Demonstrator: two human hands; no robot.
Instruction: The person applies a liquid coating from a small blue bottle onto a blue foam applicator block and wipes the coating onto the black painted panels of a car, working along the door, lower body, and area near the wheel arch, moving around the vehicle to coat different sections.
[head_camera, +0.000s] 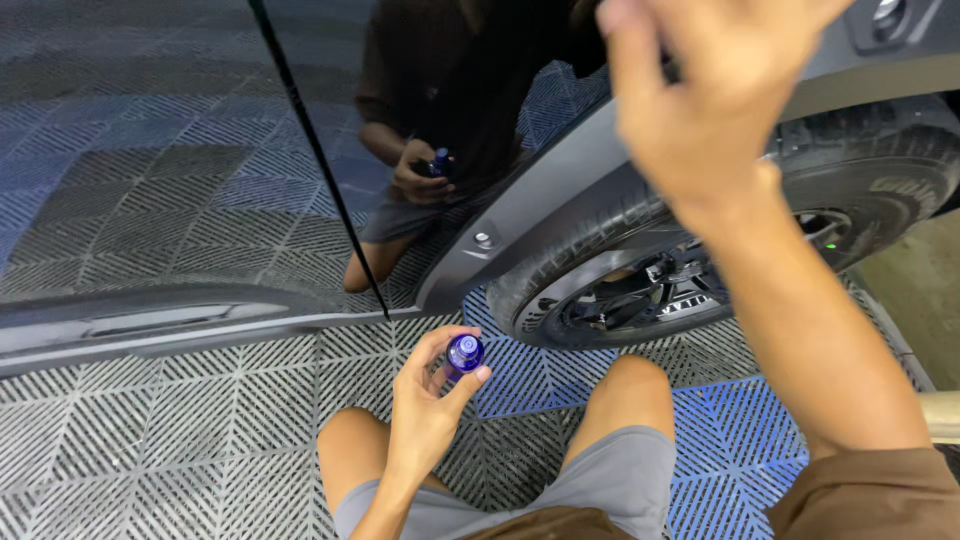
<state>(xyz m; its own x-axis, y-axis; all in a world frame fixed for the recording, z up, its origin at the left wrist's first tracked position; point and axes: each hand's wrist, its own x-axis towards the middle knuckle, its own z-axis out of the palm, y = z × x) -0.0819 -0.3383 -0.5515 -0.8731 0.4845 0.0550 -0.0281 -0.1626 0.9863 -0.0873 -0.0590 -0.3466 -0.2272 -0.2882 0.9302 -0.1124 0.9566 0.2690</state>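
Raised right hand (700, 95) blurs, fingers loosely spread, while left hand (425, 405) pinches a small blue bottle (465, 352) (probably light, slick; best gripped round its body).

Dim, even light; glossy car panel (200, 150) mirrors; raised right hand (700, 90) blurred.

Floor of interlocking grey plastic grid tiles (200, 430), diagonal ribbing in squares; patch of blue grid tiles (740, 450) under wheel area. Glossy dark car body panel (150, 150) filling upper left, mirroring tile pattern. Matte grey plastic wheel-arch trim (560, 170) curving over black rubber tyre (900, 160) with dark alloy rim (640, 295). Bare beige concrete strip (920, 290) at far right. Even, soft light.
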